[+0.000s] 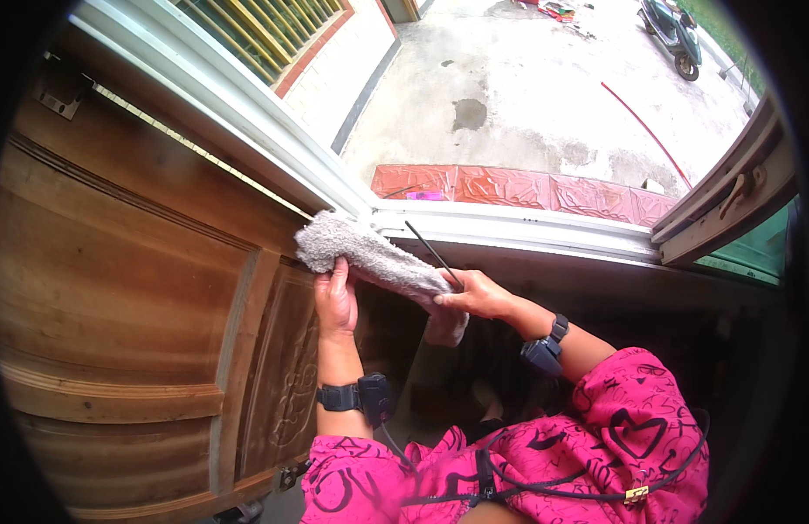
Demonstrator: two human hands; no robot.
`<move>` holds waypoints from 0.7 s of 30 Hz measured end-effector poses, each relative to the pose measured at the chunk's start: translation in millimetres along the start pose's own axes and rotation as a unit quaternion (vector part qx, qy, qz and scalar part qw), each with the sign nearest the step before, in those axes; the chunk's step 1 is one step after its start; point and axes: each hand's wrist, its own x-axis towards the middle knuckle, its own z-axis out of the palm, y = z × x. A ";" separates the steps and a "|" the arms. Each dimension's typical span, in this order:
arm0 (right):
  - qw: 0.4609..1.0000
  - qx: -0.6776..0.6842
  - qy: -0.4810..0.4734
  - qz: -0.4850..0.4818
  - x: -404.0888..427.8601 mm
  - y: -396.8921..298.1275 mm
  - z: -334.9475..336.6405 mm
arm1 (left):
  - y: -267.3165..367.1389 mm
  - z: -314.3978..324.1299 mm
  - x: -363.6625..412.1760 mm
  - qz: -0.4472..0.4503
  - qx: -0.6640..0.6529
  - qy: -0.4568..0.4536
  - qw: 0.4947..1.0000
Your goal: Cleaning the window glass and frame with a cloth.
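Observation:
A grey, fluffy cleaning cloth (391,262) stretches between my two hands, just inside the corner of a white window frame (437,219). My left hand (337,301) grips its left part, thumb on top, and a bunched end spreads beyond the fingers. The other end is held by my right hand (476,293), with a short tail hanging below. A thin dark rod (430,250) also sticks out of my right hand, pointing up and left towards the sill track. Its lower end is hidden by the fingers.
On the left stands a panelled wooden door (116,262). An open window sash (725,187) with a handle is at the right. Outside are a red tiled ledge (502,187) with a small pink item (424,195), a red pole (646,131) and a parked scooter (673,36).

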 end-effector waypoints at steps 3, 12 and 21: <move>0.994 -0.065 0.083 0.039 -17.9 11.5 -9.8 | 13.5 -7.7 -1.1 0.018 -0.031 -0.018 0.999; 0.956 -0.165 0.163 -0.177 -49.7 -32.8 12.6 | 56.4 25.4 -4.4 0.058 -0.098 -0.006 0.993; 0.956 -0.145 0.168 -0.192 -35.8 -74.8 38.6 | 114.6 65.4 -14.3 0.374 0.434 -0.037 0.819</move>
